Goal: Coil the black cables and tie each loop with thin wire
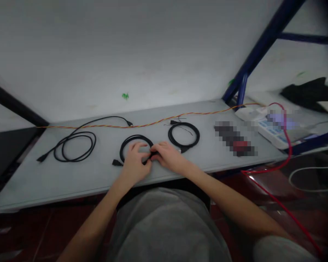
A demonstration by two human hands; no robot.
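Gripping a black cable coil (133, 136), left hand (135, 163), right hand (166, 156), fingers (143, 153) closed on it; second coil (183, 134) just beside

Pale wall (125, 47), dim flat light. Blue steel rack frame (262, 47) slanting up at right, black strut (16, 103) at left. Long grey-white bench (57, 182) along wall, dark red floor (24, 233) below.

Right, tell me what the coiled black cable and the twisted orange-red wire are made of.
The coiled black cable looks like matte rubbery plastic: dull surface, soft bends. The twisted orange-red wire seems plastic-insulated, with a faint sheen; its core is hidden.
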